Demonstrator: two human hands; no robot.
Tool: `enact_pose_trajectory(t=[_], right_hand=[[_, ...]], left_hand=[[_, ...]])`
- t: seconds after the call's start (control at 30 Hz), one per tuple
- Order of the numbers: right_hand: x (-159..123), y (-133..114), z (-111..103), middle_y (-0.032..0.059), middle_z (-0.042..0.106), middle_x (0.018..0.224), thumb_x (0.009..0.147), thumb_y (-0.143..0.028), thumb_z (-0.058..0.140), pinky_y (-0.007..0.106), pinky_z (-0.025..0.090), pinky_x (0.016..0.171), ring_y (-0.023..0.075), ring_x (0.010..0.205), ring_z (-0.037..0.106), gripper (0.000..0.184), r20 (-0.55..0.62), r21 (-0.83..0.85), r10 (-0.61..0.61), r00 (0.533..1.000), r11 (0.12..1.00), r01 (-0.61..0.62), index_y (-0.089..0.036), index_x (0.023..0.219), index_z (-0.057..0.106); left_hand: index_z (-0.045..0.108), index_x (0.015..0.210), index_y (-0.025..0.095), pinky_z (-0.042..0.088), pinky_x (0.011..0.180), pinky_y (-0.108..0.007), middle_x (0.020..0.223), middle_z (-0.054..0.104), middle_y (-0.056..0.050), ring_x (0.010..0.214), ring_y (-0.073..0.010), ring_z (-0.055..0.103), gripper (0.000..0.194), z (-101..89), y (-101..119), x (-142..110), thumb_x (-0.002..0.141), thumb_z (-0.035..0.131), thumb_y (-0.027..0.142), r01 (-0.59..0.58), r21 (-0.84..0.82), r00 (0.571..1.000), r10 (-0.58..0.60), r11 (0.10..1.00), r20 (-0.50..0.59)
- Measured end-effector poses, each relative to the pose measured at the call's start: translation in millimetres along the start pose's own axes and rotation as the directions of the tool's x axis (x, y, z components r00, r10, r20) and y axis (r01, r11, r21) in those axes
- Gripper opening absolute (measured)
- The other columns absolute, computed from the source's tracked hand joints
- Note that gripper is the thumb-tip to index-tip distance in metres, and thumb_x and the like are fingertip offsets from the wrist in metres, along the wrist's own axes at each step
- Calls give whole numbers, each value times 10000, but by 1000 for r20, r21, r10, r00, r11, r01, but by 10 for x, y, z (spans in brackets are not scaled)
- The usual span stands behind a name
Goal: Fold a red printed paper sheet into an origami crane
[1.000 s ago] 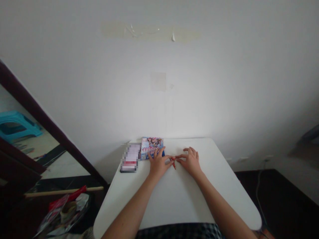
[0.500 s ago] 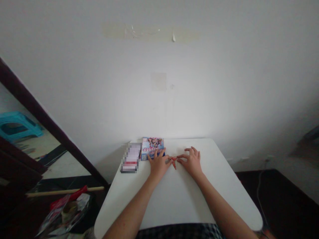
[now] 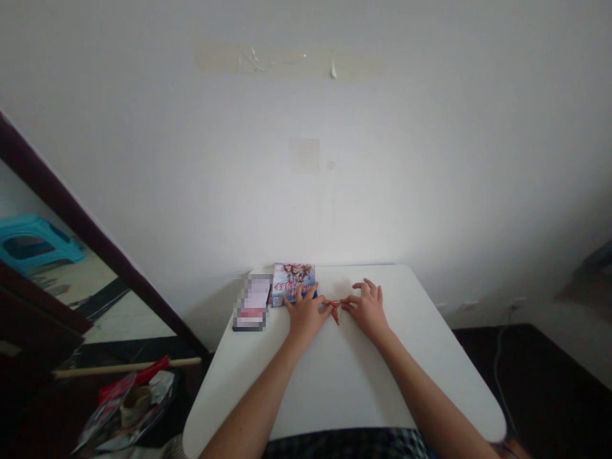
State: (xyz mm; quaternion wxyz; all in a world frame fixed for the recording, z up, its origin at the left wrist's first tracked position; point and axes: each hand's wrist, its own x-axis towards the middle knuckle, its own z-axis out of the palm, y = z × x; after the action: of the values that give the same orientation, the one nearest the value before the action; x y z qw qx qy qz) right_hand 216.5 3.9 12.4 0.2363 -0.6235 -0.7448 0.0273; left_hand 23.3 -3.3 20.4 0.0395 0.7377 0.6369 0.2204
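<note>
A small red folded paper [image 3: 335, 313], with one point hanging toward me, is held between my two hands just above or on the white table [image 3: 335, 389]. My left hand [image 3: 305, 315] pinches its left end between thumb and index finger, the other fingers spread over the lower edge of a colourful printed booklet or packet [image 3: 292, 277]. At the paper's right end, the thumb and index finger of my right hand [image 3: 369, 313] are closed on it, while the remaining fingers are raised. The fingertips partly hide the paper's ends.
A phone-like device [image 3: 252, 303], blurred out, lies left of the booklet. The table's far edge meets a pale wall [image 3: 306, 210]. On the floor at left are a bag of odds and ends [image 3: 136, 408] and a wooden stick [image 3: 129, 368]. A blue stool [image 3: 38, 242] shows in a mirror.
My right hand's raised fingers have drawn slightly closer together. The red paper has shifted very little, and both hands keep their pinch on it.
</note>
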Motion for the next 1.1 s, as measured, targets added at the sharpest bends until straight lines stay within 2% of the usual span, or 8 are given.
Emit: enact_pose_trajectory(t=[0.1,0.27,0.43,0.63,0.9,1.0,1.1], right_hand=[[6,-9,3,65,541,1306,908,-431,638,674,165,1164,336,1437,267,171,-6,-4,-33,999,999,33,-339,941,779],[27,-8,40,74,537,1316,903,-443,643,686,151,1164,340,1446,259,181,12,-25,-99,995,995,99,-299,934,749],[16,13,103,64,530,1319,909,-406,641,674,187,1160,329,1434,278,160,-24,-14,-107,994,994,106,-344,1021,737],[26,52,136,68,553,1252,887,-408,675,686,219,1147,349,1408,312,149,-81,13,-153,985,988,154,-387,1002,766],[36,1,100,73,566,1236,938,-333,608,621,179,1203,299,1402,347,190,-100,-41,-313,945,950,310,-374,1028,770],[28,14,121,66,565,1233,931,-342,622,613,182,1201,294,1399,350,184,-84,-6,-275,958,961,275,-383,1036,767],[23,37,141,61,566,1239,894,-383,673,657,212,1162,315,1378,363,160,-66,54,-139,988,988,142,-407,1022,766]], left_hand=[[750,889,339,104,1060,-855,1533,485,19,1455,-410,275,266,19,-9,5,894,567,531,3,12,1000,-3,1000,0],[743,935,352,91,1081,-841,1546,470,23,1464,-404,261,247,66,-26,-8,859,612,546,-15,12,1000,15,1000,10],[721,1004,388,74,1090,-842,1536,482,72,1451,-380,276,182,73,-26,-27,872,627,469,-88,-6,996,88,996,3],[730,1070,436,68,1110,-821,1515,511,59,1437,-377,297,227,78,-27,-27,877,618,479,-89,-10,996,89,996,8],[734,1035,389,88,1087,-839,1514,516,44,1439,-402,306,248,115,-29,-27,920,535,483,-103,37,995,102,994,24],[717,1044,382,86,1089,-838,1500,532,43,1438,-385,315,244,139,-32,-32,930,524,477,-116,37,993,116,993,8],[706,1053,397,85,1082,-846,1485,546,49,1432,-362,325,230,138,-37,-37,933,525,472,-120,26,993,120,992,3]])
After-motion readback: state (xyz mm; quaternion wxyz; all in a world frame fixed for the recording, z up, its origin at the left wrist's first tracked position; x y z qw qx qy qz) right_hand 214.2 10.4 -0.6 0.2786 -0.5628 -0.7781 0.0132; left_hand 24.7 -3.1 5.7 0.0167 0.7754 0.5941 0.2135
